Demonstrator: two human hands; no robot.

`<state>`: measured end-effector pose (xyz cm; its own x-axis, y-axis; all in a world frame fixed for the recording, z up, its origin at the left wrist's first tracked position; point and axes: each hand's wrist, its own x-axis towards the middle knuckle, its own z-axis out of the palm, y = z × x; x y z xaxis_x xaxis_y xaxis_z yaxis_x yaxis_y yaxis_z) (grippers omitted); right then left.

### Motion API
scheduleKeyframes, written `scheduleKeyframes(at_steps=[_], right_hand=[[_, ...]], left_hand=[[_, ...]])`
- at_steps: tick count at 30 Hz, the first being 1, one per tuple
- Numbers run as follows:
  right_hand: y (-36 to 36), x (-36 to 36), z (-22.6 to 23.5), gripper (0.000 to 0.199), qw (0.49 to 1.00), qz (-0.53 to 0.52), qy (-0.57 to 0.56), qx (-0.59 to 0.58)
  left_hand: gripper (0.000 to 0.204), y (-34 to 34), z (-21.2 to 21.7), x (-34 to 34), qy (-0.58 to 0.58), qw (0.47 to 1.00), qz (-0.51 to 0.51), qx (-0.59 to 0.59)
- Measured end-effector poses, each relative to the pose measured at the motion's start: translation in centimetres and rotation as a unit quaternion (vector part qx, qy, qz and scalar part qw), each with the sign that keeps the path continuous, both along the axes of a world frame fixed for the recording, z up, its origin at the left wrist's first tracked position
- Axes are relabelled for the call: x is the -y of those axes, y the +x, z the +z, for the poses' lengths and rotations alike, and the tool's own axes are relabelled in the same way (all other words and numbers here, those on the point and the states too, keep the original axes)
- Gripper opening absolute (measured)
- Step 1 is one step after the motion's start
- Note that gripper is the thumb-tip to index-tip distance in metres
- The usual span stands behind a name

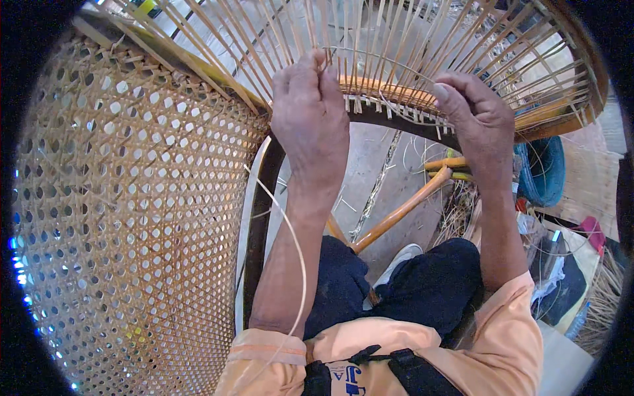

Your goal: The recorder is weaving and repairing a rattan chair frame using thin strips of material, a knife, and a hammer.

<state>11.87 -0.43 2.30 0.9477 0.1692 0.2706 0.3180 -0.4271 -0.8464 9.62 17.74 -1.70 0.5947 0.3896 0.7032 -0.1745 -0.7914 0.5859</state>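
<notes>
A round wooden chair seat frame (593, 72) lies in front of me, with many thin cane strips (456, 39) stretched across it. My left hand (309, 112) is over the strips near the left part of the frame. Its fingers are pinched together at a cane strand (389, 61). That strand bows across the strips to my right hand (477, 119), where thumb and forefinger close on it. Cut strip ends (371, 107) poke out along the near rim. Another pale strand (295, 239) trails down across my left forearm.
Finished open-weave cane (132, 198) fills a tall panel on the left. Beneath the seat are wooden legs and crossbars (404, 210). To the right stand a blue bucket (545, 173), cane scraps (604, 297) and assorted items. My knees (429, 277) are below the frame.
</notes>
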Motion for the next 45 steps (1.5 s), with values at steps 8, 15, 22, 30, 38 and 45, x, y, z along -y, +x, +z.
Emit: scheduleKeyframes(at_steps=[8,15,22,30,38,45], right_hand=[[1.0,1.6,-0.5,0.014,0.999,0.013,-0.009,0.033],[0.9,1.4,-0.4,0.015,0.998,-0.005,-0.047,0.04],[0.9,1.2,-0.9,0.014,0.998,-0.021,-0.035,0.055],[0.7,0.0,-0.8,0.015,0.995,-0.031,-0.037,0.082],[0.3,-0.8,-0.6,0.015,0.994,-0.041,-0.046,0.085],[0.4,0.7,-0.8,0.015,0.999,-0.007,-0.021,0.047]], left_hand=[[0.013,0.6,0.8,0.1,-0.082,0.995,0.005,-0.051],[0.012,0.6,-0.3,-0.7,-0.103,0.993,-0.046,-0.015],[0.013,0.9,0.1,-0.2,-0.031,0.998,0.042,-0.027],[0.008,1.0,-0.3,-0.3,-0.07,0.997,0.023,0.002],[0.013,0.1,0.3,-0.6,-0.041,0.999,-0.002,-0.026],[0.018,-0.5,1.1,-0.5,-0.004,0.996,0.05,-0.074]])
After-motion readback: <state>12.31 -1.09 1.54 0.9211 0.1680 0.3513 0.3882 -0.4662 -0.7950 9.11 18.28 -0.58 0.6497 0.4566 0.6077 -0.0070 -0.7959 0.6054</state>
